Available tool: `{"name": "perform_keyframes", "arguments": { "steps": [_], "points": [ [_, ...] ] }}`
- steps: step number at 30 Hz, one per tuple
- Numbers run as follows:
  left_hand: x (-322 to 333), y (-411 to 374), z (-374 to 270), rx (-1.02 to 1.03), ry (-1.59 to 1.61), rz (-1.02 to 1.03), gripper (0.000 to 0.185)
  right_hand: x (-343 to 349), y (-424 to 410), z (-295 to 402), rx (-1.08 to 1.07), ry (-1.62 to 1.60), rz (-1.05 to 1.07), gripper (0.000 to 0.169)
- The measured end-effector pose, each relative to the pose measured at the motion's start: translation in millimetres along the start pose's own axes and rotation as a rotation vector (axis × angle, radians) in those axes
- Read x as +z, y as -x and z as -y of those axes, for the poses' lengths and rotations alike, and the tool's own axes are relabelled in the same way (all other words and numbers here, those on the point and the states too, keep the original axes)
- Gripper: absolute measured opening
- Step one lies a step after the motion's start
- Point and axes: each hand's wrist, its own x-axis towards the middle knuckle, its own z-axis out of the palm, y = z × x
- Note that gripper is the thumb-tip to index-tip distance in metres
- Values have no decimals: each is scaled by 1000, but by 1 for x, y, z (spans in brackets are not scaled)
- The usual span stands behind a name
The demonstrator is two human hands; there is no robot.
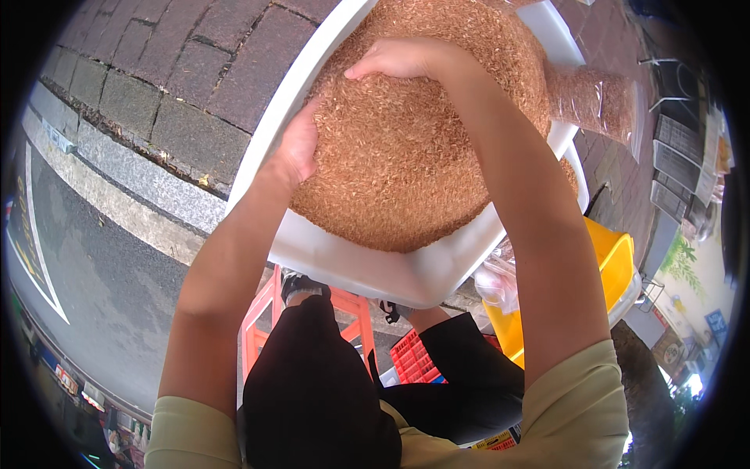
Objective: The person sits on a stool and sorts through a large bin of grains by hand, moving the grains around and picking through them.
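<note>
A large white plastic tub (345, 280) stands before me, heaped with small reddish-brown dried flakes (398, 152), perhaps tiny dried shrimp. Along the tub's left wall my left hand (300, 143) is sunk into the heap, its fingers mostly covered. My right hand (401, 57) reaches across the far part of the pile, thumb pointing left and the other fingers hidden in the flakes. Whether either hand is closed around any flakes does not show. A clear plastic bag (597, 102) of similar flakes lies by the tub's right rim.
A yellow bin (609, 258) is to the right, with plastic bags (497, 284) beside it. Below the tub are a pink plastic stool (351, 311) and a red crate (413, 354). A kerb (140, 170) divides brick paving (193, 64) from the road (117, 281) at left.
</note>
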Motion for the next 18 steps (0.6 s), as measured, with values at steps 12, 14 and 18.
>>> {"name": "perform_keyframes", "arguments": {
  "steps": [12,14,18],
  "points": [
    [47,-9,22,382,-365,-45,65,-2,48,-20,-10,-161,-136,41],
    [50,-12,24,442,-412,-40,61,-5,49,-24,-45,-148,-123,37],
    [56,-17,19,411,-400,-15,56,3,48,-34,-83,-119,-209,33]
  ]
}}
